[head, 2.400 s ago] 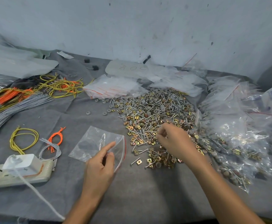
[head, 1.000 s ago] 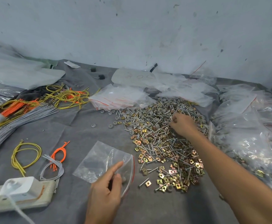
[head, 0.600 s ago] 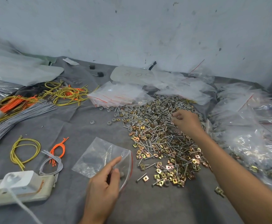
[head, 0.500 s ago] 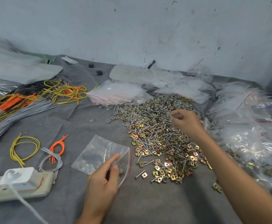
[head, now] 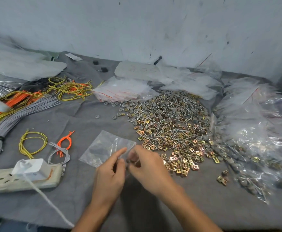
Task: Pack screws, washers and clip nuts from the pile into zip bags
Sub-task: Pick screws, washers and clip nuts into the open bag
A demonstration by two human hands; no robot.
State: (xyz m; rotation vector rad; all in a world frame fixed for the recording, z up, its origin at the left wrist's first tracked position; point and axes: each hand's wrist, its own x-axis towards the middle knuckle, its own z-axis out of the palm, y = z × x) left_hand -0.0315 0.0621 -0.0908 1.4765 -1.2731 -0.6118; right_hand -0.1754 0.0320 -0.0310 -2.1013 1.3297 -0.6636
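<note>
Both hands meet at the near corner of a clear zip bag [head: 101, 149] that lies flat on the grey cloth of the worktop [head: 86, 190], just left of the pile [head: 168, 124] of screws, washers and brass-coloured clip nuts. The left hand [head: 109, 174] pinches the bag's open edge, its forefinger stretched along the plastic and the other fingers curled beneath. The right hand [head: 147, 169] sits touching that same edge with its fingers bent inward; motion blur hides whether they hold a part or only the plastic, so I cannot tell its grip. A few clip nuts [head: 222, 177] lie apart from the pile toward the right, and loose washers [head: 114, 117] are scattered at its left side. Beyond the pile is a stack of empty bags [head: 123, 90] with red seal lines, and to the right a heap of filled bags [head: 254, 136]. On the left lie a bundle of grey wires [head: 19, 114], a yellow wire loop [head: 32, 144], short orange wires [head: 65, 142], and a power strip [head: 19, 180] with a white plug [head: 30, 167] seated in it.
</note>
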